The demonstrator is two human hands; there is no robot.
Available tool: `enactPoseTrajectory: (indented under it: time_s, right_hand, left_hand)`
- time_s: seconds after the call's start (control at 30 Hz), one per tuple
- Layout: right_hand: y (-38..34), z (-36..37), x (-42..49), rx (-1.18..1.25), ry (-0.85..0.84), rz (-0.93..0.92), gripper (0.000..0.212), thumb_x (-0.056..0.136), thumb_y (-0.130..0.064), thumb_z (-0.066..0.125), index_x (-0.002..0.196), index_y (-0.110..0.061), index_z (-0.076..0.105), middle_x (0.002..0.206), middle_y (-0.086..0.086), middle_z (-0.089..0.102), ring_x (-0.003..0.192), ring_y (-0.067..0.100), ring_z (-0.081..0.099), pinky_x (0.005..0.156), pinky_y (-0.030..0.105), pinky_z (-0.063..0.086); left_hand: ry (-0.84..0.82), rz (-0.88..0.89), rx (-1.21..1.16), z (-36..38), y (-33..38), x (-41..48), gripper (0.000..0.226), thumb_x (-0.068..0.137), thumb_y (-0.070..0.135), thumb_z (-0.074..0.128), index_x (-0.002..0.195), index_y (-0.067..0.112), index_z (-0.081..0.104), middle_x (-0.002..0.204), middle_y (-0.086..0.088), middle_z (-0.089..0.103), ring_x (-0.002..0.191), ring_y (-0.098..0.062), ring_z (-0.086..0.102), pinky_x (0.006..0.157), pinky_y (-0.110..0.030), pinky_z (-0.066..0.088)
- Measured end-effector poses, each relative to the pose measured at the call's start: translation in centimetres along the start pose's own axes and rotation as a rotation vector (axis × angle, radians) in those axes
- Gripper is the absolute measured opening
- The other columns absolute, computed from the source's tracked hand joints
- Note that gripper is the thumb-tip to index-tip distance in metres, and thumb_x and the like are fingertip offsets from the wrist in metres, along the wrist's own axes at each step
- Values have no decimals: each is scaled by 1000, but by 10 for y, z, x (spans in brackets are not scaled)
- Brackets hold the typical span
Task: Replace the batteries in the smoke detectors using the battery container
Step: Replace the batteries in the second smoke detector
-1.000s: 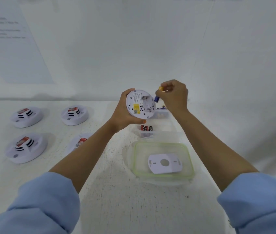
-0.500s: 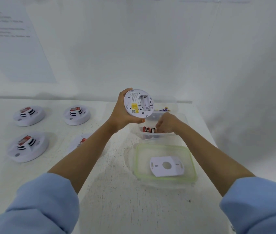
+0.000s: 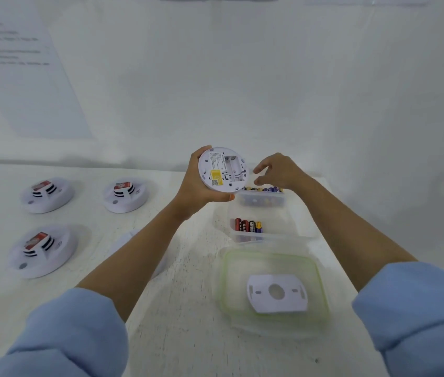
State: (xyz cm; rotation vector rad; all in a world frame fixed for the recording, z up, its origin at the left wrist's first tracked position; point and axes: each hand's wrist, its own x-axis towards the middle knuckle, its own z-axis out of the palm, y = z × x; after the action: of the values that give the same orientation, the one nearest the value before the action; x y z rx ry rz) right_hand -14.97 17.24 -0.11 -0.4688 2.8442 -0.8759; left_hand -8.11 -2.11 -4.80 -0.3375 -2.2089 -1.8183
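White round plastic smoke detector (image 3: 222, 170) is being gripped by the left hand (image 3: 196, 190), underside showing; at its 3 o'clock the right hand (image 3: 280, 171) is hovering empty, fingers loosely spread, above the clear plastic battery container (image 3: 294, 228).

A white wall (image 3: 242, 77) fills the back. A sheet of paper (image 3: 25, 85) with faint writing hangs on it. Below stands a white, bumpy table (image 3: 188, 336) in soft light.
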Motion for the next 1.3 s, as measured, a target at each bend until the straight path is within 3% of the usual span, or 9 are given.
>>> enactPoseTrajectory:
  time_s: [0.07, 0.17, 0.37, 0.5, 0.7, 0.83, 1.0, 1.1, 1.3]
  right_hand:
    - [6, 11, 18, -65, -68, -3, 40, 74, -20, 75, 111, -9, 65, 113, 6, 60, 87, 19, 57, 74, 26, 40]
    - [12, 20, 40, -81, -176, 11, 46, 73, -26, 77, 115, -12, 64, 103, 4, 60, 83, 14, 51, 74, 25, 38]
    - [21, 37, 64, -204, -308, 19, 37, 82, -23, 66, 118, -15, 63, 123, 6, 60, 106, 23, 56, 92, 33, 44]
    - [22, 42, 68, -244, -301, -41, 20, 81, -20, 64, 100, -15, 66, 108, 9, 66, 91, 23, 58, 86, 37, 51]
    - [16, 45, 62, -218, -219, -164, 24, 80, -10, 63, 104, -7, 64, 99, 11, 66, 81, 22, 56, 73, 31, 48]
    - [13, 42, 56, 1, -182, -154, 27, 73, -3, 69, 100, -3, 66, 98, 17, 69, 86, 30, 64, 67, 25, 48]
    - [3, 10, 35, 508, -52, 59, 33, 78, 6, 64, 110, -1, 60, 73, 13, 65, 54, 14, 63, 62, 25, 57]
    - [-9, -13, 17, 674, 64, 52, 34, 77, 6, 64, 107, -5, 54, 68, 12, 62, 51, 14, 59, 58, 23, 55]
    - [-42, -21, -24, 424, 63, -134, 8, 73, 1, 71, 74, -7, 68, 68, 8, 66, 55, 12, 61, 60, 22, 54]
  left_hand:
    - [-5, -2, 12, 1, -3, 6, 101, 48, 1, 80, 134, 9, 27, 123, 8, 41, 106, 15, 48, 81, -11, 47]
    - [-11, -10, 21, 2, -7, 14, 100, 48, 1, 80, 133, 8, 27, 122, 8, 41, 106, 15, 48, 83, -12, 48]
    - [-15, -6, 47, 3, -15, 28, 102, 49, 1, 80, 135, 2, 25, 120, 11, 41, 104, 18, 47, 81, -9, 46]
    - [-11, -5, 45, 4, -20, 32, 102, 49, 1, 80, 135, 1, 25, 120, 10, 42, 105, 17, 47, 81, -9, 46]
    - [-1, -6, 37, 5, -22, 32, 103, 47, 1, 80, 134, 1, 26, 121, 8, 42, 106, 14, 48, 83, -12, 48]
    - [3, 5, 39, 3, -19, 31, 102, 47, 1, 80, 134, 1, 26, 121, 7, 42, 106, 14, 48, 83, -12, 47]
    - [-7, 2, 11, -1, -12, 24, 103, 47, 0, 80, 134, 4, 26, 123, 5, 41, 107, 13, 48, 84, -14, 48]
    - [-22, -10, -15, -3, -8, 17, 101, 47, -3, 79, 133, 7, 26, 123, 5, 42, 107, 12, 49, 82, -16, 50]
    - [-43, 25, -20, 4, 6, 6, 104, 48, -5, 77, 135, 0, 22, 120, 7, 43, 102, 12, 53, 77, -15, 51]
